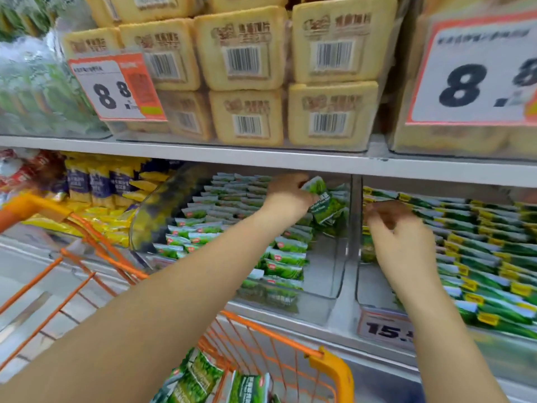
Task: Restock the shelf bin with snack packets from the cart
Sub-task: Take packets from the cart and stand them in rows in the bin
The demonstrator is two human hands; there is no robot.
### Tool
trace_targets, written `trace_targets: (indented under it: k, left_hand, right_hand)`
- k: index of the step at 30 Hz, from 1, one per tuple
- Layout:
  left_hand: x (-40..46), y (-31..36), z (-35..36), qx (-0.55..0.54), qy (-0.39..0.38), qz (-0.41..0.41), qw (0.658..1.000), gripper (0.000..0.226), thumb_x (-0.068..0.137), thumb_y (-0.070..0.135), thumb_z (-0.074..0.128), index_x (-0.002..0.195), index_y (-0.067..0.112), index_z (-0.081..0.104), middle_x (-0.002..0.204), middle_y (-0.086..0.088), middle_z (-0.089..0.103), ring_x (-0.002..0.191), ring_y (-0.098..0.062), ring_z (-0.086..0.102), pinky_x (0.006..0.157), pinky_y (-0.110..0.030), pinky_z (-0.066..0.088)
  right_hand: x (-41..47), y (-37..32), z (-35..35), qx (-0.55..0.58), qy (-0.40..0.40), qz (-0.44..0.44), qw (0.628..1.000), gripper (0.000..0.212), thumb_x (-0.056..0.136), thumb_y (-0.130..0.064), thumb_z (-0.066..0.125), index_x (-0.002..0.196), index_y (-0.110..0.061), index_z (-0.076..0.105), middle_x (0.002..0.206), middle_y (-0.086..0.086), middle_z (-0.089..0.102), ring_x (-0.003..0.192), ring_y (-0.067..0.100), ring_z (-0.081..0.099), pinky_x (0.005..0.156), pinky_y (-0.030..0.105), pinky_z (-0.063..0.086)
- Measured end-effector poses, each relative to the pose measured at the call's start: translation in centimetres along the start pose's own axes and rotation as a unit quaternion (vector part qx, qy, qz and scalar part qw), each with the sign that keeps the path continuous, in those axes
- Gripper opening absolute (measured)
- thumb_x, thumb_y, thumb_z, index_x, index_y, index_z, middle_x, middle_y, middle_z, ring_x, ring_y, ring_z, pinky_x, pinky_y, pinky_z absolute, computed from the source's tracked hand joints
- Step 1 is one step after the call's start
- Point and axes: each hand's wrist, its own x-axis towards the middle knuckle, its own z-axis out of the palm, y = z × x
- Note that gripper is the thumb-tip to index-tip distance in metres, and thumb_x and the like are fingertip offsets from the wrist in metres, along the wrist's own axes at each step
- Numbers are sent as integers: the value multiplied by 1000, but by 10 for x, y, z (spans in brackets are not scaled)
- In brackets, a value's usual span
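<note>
Head view: your left hand (286,196) grips one green snack packet (322,203) above the clear shelf bin (331,274), which already holds rows of like packets — too many to count. Your right hand (398,234) hangs over the neighbouring bin with fingers loosely curled; whether it holds anything, you cannot tell. Two green packets (197,379) show in the orange cart (331,370) below.

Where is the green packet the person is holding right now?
The green packet is pinched in the left hand, over the back right corner of the clear bin, just under the shelf edge.
</note>
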Motion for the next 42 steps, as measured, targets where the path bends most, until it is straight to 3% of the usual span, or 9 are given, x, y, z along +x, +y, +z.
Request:
trace_targets:
  k: [10,16,22,26,30,34,37,40,42]
  left_hand:
    - [23,-15,35,18,-2,35,999,39,90,8,64,129,13,60,137,-4,55,126,-21,51,99,-23,39]
    - [31,-20,50,180,-19,97,979,36,89,12,65,123,24,64,129,-4,62,118,-24,57,100,-36,46]
    - [40,-10,60,334,-16,109,936,26,89,23,64,115,22,64,111,0,67,106,-24,59,110,-40,23]
    - [39,-11,49,300,-48,118,945,28,89,29,65,116,20,61,114,-1,65,109,-24,58,104,-38,34]
    - [2,-27,13,201,6,144,969,27,94,30,55,119,25,61,119,1,66,110,-22,60,94,-33,47]
    - [-88,-61,-30,48,57,161,984,13,93,20,58,100,23,69,98,9,70,95,-6,62,92,-29,47]
    - [-165,-91,-61,-39,32,117,992,11,90,27,59,91,25,70,86,13,70,87,1,63,74,-20,49]
    - [-221,-140,-85,43,-48,62,996,22,87,43,54,91,27,69,83,17,69,83,2,63,70,-22,49]
    - [-249,-173,-95,141,-88,33,986,34,85,61,43,93,36,64,86,22,69,82,8,62,71,-23,50]
  right_hand:
    - [4,3,4,12,-4,-3,1000,15,96,-30,50,98,-20,61,68,-8,55,68,23,50,57,31,33]
    - [4,1,5,11,5,-8,1000,16,95,-28,50,99,-18,62,74,0,59,71,27,54,60,32,39]
    - [6,0,6,0,4,-5,1000,19,95,-28,49,102,-17,63,81,1,63,77,28,56,63,33,41]
    - [7,-3,5,-27,5,-23,999,18,94,-26,50,105,-19,62,91,10,67,81,32,59,65,36,45]
    - [-10,-16,7,-38,73,-142,987,22,94,-28,48,103,-21,67,96,3,64,84,24,59,63,31,40]
    - [-44,-29,18,-51,9,-327,944,24,94,-24,48,98,-18,71,90,-4,69,81,15,64,68,29,50]
    - [-74,-43,28,-10,-58,-395,917,25,94,-25,49,99,-17,71,88,-5,72,77,16,69,62,35,55]
    - [-100,-62,44,23,-159,-389,907,28,92,-31,45,99,-22,71,84,-9,71,71,12,67,56,35,56]
    - [-116,-75,58,-29,-256,-389,884,30,92,-38,41,101,-27,68,87,-11,70,75,12,67,59,34,54]
